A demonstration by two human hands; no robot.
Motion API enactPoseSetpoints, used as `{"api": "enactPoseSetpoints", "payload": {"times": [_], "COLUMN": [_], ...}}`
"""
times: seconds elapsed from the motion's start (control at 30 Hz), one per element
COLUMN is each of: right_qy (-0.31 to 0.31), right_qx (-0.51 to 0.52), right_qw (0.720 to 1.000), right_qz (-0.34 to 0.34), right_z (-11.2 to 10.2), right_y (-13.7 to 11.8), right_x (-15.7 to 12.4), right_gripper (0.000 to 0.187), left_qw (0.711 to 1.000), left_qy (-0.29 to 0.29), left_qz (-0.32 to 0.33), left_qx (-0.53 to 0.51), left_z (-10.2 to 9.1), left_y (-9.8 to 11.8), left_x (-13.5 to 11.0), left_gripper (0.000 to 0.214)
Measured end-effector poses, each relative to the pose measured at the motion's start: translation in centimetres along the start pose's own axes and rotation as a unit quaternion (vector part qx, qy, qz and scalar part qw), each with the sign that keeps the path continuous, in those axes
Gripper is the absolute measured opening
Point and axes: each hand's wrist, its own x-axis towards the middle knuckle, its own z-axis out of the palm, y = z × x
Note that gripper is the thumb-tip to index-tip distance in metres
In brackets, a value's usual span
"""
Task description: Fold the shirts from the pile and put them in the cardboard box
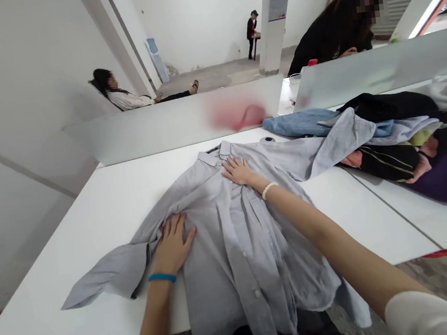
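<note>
A grey button-up shirt (210, 233) lies spread on the white table (104, 218), its collar toward the far side and its hem hanging over the near edge. One sleeve reaches out to the left; the other stretches right onto a heap of clothes. With fingers spread, my left hand (173, 243) presses on the shirt near the left armpit. My right hand (238, 171) lies flat just below the collar, fingers apart. Neither hand grips the fabric. Folds and wrinkles run down the front of the shirt.
A pile of mixed clothes (391, 153) covers the table's right side. Frosted dividers (154, 127) line the back edge. A person (325, 32) leans beyond the right divider. Another person (130, 98) reclines behind the left one, and a third (250, 32) stands farther back.
</note>
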Motion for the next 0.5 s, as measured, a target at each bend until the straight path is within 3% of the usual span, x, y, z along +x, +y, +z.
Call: {"api": "enactPoseSetpoints", "payload": {"times": [0.1, 0.23, 0.37, 0.5], "right_qy": [0.008, 0.088, 0.186, 0.215], "right_qx": [0.02, 0.062, 0.091, 0.115], "right_qw": [1.0, 0.994, 0.978, 0.97], "right_qz": [0.01, 0.01, 0.021, 0.022], "right_z": [-0.3, -0.6, -1.2, -2.3], "right_y": [0.2, 0.2, 0.5, 2.2], "right_x": [0.5, -0.1, -1.1, -3.1], "right_gripper": [0.06, 0.052, 0.042, 0.043], "left_qw": [1.0, 0.998, 0.996, 0.993], "left_qy": [0.01, 0.042, 0.068, 0.086], "left_qz": [-0.017, -0.041, -0.047, -0.085], "left_qx": [-0.019, -0.025, -0.019, -0.014], "left_z": [-0.5, -0.6, -0.3, -0.8], "left_y": [-2.2, -3.3, -3.9, -5.3], "left_x": [0.8, -0.4, -3.8, -8.6], "left_gripper": [0.057, 0.053, 0.055, 0.056]}}
